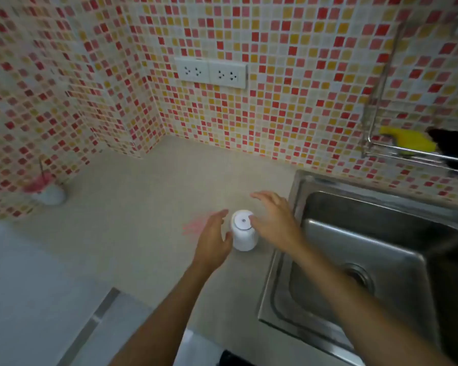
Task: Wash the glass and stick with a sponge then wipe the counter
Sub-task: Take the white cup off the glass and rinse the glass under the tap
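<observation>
A small white cylindrical container (pixel 245 237) with a round lid stands on the beige counter (pixel 143 207), just left of the sink. My left hand (pixel 213 239) is open beside its left side, thumb near its wall. My right hand (pixel 273 220) is open at its right, fingertips touching the lid's edge. A pink smear (pixel 193 228) marks the counter left of my left hand. At the far left stands a glass (pixel 49 192) with pink residue and a thin stick (pixel 41 167) in it. A yellow sponge (pixel 407 140) lies in the wire wall rack.
A steel sink (pixel 368 260) with a drain fills the right side. The wire rack (pixel 397 154) hangs on the mosaic wall above it, with a dark item beside the sponge. Two double wall sockets (pixel 210 72) sit above the counter. A hob edge (pixel 90 323) lies at lower left.
</observation>
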`<state>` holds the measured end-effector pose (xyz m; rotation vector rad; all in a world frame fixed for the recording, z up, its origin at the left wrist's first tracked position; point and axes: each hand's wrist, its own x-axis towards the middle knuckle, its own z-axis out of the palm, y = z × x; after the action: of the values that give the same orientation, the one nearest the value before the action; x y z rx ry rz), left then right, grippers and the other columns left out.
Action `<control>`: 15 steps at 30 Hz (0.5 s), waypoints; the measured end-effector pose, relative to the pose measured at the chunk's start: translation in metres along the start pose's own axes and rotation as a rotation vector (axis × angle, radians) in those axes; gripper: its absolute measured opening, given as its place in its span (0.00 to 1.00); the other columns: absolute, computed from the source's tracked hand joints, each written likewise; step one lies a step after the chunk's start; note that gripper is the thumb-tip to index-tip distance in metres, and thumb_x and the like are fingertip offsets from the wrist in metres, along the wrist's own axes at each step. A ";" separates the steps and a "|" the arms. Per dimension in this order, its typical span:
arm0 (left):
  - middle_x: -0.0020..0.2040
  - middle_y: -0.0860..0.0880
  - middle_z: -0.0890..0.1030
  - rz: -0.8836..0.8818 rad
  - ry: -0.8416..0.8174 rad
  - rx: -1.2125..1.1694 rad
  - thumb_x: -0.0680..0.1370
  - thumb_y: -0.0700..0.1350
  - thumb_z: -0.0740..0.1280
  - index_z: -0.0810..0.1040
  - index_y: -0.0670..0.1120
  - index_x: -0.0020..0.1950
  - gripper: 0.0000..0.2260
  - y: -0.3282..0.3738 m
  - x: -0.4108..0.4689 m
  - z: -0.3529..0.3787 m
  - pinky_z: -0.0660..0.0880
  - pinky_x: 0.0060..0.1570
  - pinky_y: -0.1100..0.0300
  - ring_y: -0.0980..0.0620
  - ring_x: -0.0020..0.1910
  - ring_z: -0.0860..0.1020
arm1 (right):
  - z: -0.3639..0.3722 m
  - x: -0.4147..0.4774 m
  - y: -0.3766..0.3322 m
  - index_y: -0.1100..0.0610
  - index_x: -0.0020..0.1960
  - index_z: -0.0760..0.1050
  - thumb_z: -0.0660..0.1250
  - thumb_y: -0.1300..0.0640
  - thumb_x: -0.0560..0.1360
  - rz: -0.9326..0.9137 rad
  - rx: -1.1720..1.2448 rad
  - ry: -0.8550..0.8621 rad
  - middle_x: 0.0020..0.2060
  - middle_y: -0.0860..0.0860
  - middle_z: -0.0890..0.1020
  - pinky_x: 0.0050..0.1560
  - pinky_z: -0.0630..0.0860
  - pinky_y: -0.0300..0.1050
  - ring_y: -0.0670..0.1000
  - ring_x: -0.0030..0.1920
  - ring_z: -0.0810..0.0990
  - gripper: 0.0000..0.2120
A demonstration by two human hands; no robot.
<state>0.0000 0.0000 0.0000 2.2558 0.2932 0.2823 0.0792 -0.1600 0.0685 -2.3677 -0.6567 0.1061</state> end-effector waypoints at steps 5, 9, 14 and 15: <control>0.62 0.65 0.75 0.064 0.037 -0.248 0.72 0.32 0.68 0.68 0.59 0.66 0.29 -0.001 -0.015 0.031 0.71 0.60 0.69 0.63 0.62 0.74 | 0.047 -0.004 0.009 0.49 0.68 0.69 0.73 0.44 0.67 0.052 0.123 -0.104 0.67 0.49 0.70 0.65 0.69 0.51 0.53 0.66 0.69 0.31; 0.64 0.59 0.74 0.008 0.099 -0.315 0.74 0.47 0.70 0.68 0.50 0.70 0.25 -0.001 -0.012 0.055 0.73 0.62 0.62 0.60 0.65 0.73 | 0.063 -0.005 0.013 0.43 0.66 0.66 0.75 0.40 0.63 0.092 0.147 -0.061 0.65 0.46 0.68 0.62 0.72 0.49 0.52 0.63 0.72 0.35; 0.65 0.48 0.76 -0.203 0.082 -0.367 0.76 0.46 0.68 0.66 0.44 0.71 0.25 -0.001 -0.009 0.074 0.74 0.64 0.51 0.57 0.63 0.75 | 0.071 -0.004 0.012 0.41 0.65 0.63 0.74 0.37 0.63 0.139 0.017 -0.002 0.62 0.50 0.70 0.53 0.76 0.49 0.56 0.58 0.75 0.35; 0.66 0.46 0.75 -0.213 0.085 -0.361 0.76 0.42 0.68 0.67 0.47 0.72 0.24 -0.002 -0.007 0.075 0.74 0.64 0.48 0.53 0.64 0.75 | 0.071 -0.004 0.012 0.41 0.65 0.62 0.74 0.37 0.64 0.148 0.011 0.006 0.62 0.51 0.71 0.53 0.75 0.48 0.56 0.58 0.75 0.35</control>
<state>0.0153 -0.0547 -0.0496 1.8438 0.4834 0.2933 0.0631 -0.1278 0.0057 -2.4030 -0.4765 0.1661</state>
